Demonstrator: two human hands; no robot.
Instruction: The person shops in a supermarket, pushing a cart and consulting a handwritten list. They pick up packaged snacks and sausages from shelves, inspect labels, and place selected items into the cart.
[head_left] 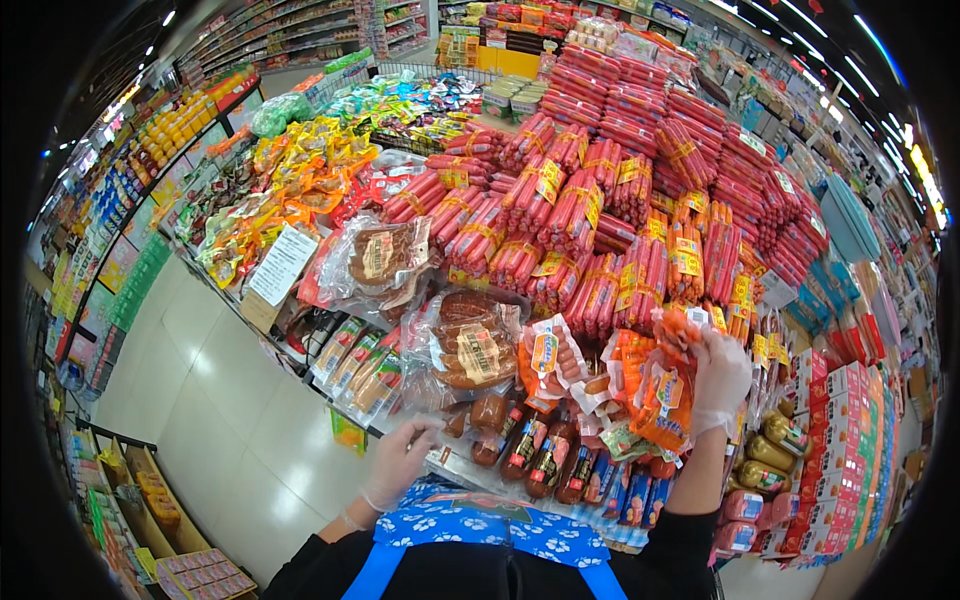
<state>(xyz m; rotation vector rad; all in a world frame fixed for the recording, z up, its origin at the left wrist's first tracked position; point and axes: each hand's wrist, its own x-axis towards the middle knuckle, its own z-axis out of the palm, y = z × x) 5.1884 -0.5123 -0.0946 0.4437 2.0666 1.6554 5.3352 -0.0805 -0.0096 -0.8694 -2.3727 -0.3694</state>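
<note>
My right hand (pixel 722 382), in a clear thin glove, closes on the upper edge of an orange sausage packet (pixel 676 334) at the right front of the display. Other orange sausage packets (pixel 662 405) lie just below it. My left hand (pixel 398 466), gloved too, hovers by the front edge with its fingers loosely bent and nothing visible in them. Near its fingertips are vacuum-packed brown sausage rings (pixel 470 345) and thick dark sausages (pixel 520 445). Between the hands lies a white-and-orange sausage packet (pixel 552 355).
Bundled red sausages (pixel 570 210) rise in a tall heap behind. Yellow and orange snack bags (pixel 300 165) fill the left side, beside a white sign (pixel 282 265). Red-and-white boxes (pixel 835 440) stack at the right. Tiled floor (pixel 210 385) and a low shelf (pixel 165 500) lie left.
</note>
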